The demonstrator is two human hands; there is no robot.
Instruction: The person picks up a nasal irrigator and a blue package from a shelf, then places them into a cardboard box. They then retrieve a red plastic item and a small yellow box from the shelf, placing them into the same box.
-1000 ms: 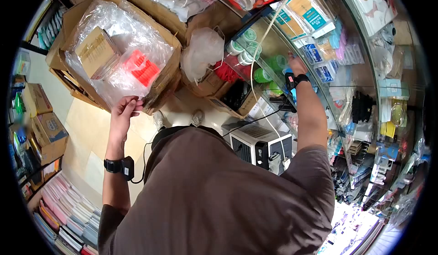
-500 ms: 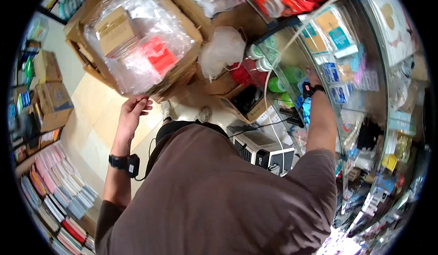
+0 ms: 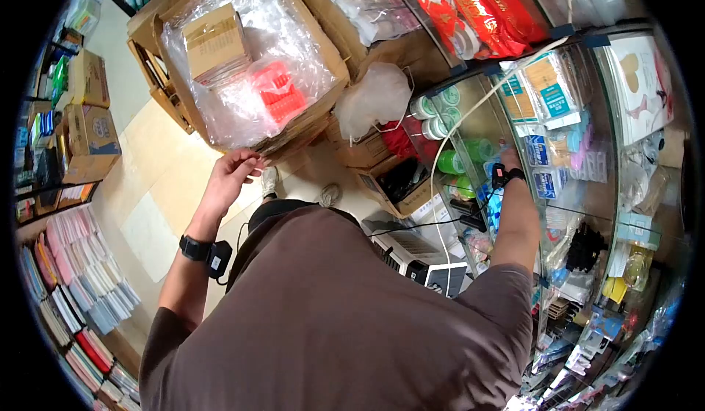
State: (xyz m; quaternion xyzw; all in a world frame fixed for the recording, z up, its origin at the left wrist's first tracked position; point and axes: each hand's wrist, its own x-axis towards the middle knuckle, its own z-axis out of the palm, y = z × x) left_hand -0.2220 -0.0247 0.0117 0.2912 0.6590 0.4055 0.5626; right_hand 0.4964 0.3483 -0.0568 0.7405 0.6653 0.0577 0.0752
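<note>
My left hand (image 3: 236, 176) is held beside the lower edge of a large cardboard box (image 3: 323, 91), its fingers curled with the fingertips together; whether anything thin is between them is too small to tell. Inside that box lie clear plastic wrap, a smaller brown carton (image 3: 214, 44) and a red plastic item (image 3: 279, 94). On the right, my right hand (image 3: 509, 160) reaches into the glass shelving, beside green containers (image 3: 451, 162) and blue-and-white packs (image 3: 543, 184). Its fingers are mostly hidden behind the glass and blurred.
A white cable (image 3: 470, 110) hangs across the shelf front. Below it stand an open carton (image 3: 413, 198) and a white appliance (image 3: 440, 273). Red packages (image 3: 499, 14) lie on the upper shelf. Stacked books (image 3: 88, 271) and cartons (image 3: 92, 132) line the left side.
The view has shifted, so the box and shelves appear lower and further right. My left hand has stayed near the box edge, and my right hand is still in the shelving.
</note>
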